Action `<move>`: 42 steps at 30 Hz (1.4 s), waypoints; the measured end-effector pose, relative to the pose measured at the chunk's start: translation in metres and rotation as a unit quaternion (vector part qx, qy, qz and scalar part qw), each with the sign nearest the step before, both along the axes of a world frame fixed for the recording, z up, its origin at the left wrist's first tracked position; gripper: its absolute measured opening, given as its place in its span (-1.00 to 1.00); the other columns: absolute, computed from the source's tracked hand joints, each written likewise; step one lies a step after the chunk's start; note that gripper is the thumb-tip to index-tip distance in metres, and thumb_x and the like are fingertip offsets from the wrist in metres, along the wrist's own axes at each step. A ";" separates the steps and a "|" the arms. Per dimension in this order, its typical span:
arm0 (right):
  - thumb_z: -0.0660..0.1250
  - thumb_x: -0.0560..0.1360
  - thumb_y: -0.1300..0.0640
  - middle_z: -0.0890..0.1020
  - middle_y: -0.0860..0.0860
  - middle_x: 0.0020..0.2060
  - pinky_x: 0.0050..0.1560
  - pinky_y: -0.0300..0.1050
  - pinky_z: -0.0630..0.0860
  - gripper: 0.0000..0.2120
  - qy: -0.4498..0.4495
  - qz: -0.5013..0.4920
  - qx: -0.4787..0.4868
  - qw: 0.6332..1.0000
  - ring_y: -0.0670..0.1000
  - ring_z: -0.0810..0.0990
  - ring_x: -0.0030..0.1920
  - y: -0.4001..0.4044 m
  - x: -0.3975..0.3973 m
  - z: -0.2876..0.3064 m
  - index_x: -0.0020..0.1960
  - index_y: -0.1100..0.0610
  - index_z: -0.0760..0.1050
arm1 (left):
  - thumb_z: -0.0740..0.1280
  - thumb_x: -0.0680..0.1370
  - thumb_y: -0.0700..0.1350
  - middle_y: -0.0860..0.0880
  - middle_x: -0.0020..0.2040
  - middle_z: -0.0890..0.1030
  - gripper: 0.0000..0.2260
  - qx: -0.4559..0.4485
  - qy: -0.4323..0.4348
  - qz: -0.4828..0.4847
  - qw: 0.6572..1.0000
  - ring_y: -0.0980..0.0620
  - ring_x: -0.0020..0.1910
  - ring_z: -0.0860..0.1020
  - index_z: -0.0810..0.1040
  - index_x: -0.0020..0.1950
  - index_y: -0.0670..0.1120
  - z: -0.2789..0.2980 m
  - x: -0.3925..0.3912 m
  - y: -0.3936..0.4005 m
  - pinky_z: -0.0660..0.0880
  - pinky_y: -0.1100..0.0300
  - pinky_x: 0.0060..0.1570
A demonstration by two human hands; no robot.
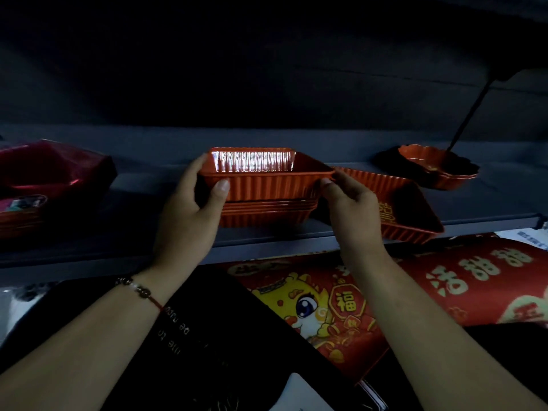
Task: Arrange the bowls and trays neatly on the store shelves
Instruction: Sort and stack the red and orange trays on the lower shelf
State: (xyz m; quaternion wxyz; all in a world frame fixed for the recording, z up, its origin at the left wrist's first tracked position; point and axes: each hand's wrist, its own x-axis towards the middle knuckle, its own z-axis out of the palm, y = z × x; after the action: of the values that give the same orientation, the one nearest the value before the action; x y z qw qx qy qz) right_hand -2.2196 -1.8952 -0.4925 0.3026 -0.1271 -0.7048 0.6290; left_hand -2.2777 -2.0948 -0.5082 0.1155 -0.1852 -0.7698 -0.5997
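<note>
Shelf (166, 173), dark grey and dimly lit, running the full width of the scene, carrying all the ware at chest height, presumably so stock faced the aisle. One shelf board in view, with a second dark surface above.

Stack of trays (267, 200), red, ribbed, rectangular, standing at the near middle of the shelf; roughly five nested rims counted, though the lower ones blurred together. Top tray lifted slightly or being squared on the pile, judged from the grip at both short ends: a two-handed hold suited to keeping the nest aligned.

Single tray (409, 209), just right of the stack, askew with one corner past the shelf's near edge, gold lettering inside; likely next to be straightened. One of these.

Wrapped tray pile (44, 179) at the far left, under glossy film; number impossible to tell.

Scalloped bowls (439, 167) at the far right, seemingly two nested, a thin dark rod slanting up behind.

Left hand (189, 209), thumb on the near wall, other fingers curled round the left end of the stack. Right hand (353, 209), fingertips pinching the right rim corner. Beaded bracelet (139, 290) on the left wrist.

Red festive packaging (326, 310) below the shelf, with a cartoon dragon.
</note>
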 end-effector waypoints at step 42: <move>0.29 0.46 -0.10 0.47 0.17 0.32 0.37 0.23 0.23 -0.50 -0.347 -0.144 0.467 0.800 0.28 0.33 0.37 0.111 0.056 -0.016 0.35 0.05 0.44 | 0.25 0.60 -0.02 0.12 0.24 0.52 -0.75 -0.276 0.149 -0.025 0.949 0.09 0.25 0.41 0.55 0.25 0.06 -0.004 0.033 0.046 0.38 0.14 0.20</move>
State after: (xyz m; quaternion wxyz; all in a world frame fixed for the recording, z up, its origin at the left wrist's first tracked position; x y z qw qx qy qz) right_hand -2.1635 -1.7844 -0.5087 0.1479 -0.2801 -0.9446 0.0865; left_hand -2.2448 -2.0488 -0.5120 0.1586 -0.3160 -0.8745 -0.3321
